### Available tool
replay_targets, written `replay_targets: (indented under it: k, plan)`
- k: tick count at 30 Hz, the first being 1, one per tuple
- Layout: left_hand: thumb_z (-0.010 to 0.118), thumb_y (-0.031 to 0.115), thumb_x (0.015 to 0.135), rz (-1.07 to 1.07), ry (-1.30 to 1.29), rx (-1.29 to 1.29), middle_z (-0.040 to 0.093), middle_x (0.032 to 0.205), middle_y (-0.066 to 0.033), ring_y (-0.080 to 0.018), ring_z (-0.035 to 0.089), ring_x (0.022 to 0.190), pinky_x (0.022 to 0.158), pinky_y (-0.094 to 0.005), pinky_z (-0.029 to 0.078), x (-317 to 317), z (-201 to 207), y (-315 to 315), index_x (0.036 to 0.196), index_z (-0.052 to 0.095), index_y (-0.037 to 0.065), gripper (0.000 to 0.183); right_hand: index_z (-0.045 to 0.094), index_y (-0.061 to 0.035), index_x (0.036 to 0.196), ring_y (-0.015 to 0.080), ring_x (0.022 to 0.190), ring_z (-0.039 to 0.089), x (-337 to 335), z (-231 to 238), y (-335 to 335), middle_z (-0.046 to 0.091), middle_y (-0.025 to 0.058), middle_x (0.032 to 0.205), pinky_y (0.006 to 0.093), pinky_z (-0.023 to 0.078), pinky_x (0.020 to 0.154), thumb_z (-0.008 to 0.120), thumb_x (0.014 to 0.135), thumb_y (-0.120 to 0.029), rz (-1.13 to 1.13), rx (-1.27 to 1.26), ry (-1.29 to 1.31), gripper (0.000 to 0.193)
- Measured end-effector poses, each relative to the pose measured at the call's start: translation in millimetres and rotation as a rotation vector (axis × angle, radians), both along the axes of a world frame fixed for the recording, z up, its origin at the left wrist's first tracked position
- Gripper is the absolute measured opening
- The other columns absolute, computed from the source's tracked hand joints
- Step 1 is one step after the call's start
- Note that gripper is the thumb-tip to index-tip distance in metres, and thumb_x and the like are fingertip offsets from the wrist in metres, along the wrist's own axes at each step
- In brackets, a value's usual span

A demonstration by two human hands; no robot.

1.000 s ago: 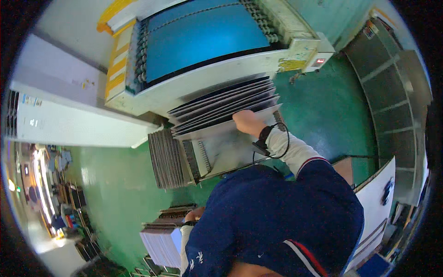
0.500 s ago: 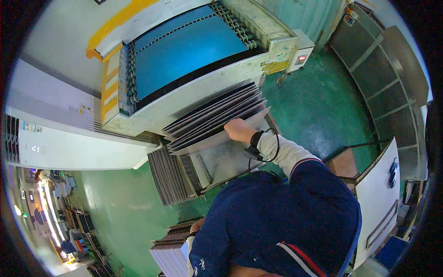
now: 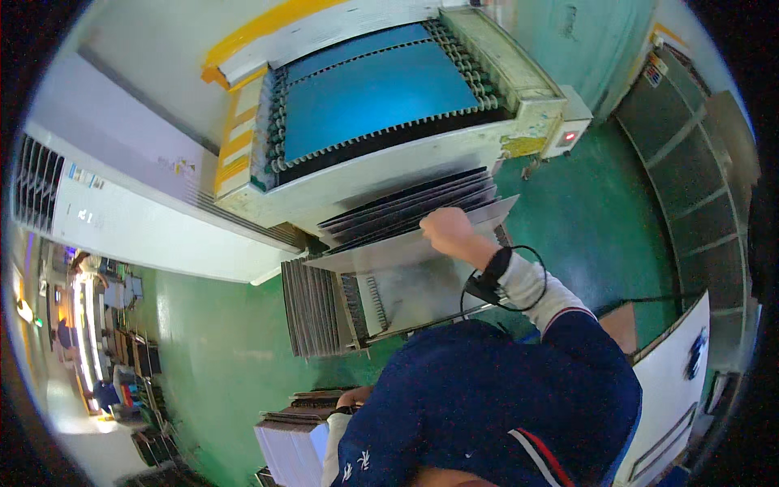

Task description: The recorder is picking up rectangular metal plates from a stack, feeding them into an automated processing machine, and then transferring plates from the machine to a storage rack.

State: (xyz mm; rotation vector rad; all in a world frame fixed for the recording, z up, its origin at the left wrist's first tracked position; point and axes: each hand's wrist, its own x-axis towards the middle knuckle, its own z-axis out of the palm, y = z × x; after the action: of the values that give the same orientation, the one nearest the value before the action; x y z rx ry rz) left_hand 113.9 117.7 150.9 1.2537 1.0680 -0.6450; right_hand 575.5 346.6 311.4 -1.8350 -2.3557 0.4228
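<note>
Front sheet [image 3: 381, 255] shifted right; blue panel [image 3: 377, 101] farther back.

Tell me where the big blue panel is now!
The big blue panel is at the head view's upper middle, on the rollers of the white machine, beyond the right hand and the grey panels.

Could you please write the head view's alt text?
The right hand grips the top edge of a grey sheet beside dark sheets, near a roller conveyor bearing a blue panel; the partly hidden left hand is at stacked boards.
</note>
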Motion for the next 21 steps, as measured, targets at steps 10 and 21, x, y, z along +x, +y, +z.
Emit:
replay_targets:
  k: [10,21]
  plan:
    - [0.07,0.043,0.077,-0.016,-0.024,0.006,0.06,0.127,-0.0085,-0.0267,0.054,0.116,0.096,-0.0401,0.041,18,26,15,0.128,0.056,0.016,0.059,0.061,0.0002,0.08,0.0259,0.064,0.057,69,145,-22,0.063,0.0081,0.073,0.0338,0.045,0.059,0.068,0.078,-0.014,-0.129,0.309,0.231,0.016]
    - [0.07,0.044,0.077,-0.056,-0.022,0.018,0.06,0.126,-0.0079,-0.0264,0.054,0.115,0.095,-0.04,0.041,25,43,26,0.128,0.056,0.017,0.06,0.067,-0.0002,0.1,0.0078,0.083,0.056,81,187,-61,0.066,-0.0012,0.089,0.0245,0.044,0.079,0.063,0.086,-0.005,-0.52,0.752,1.158,0.016]
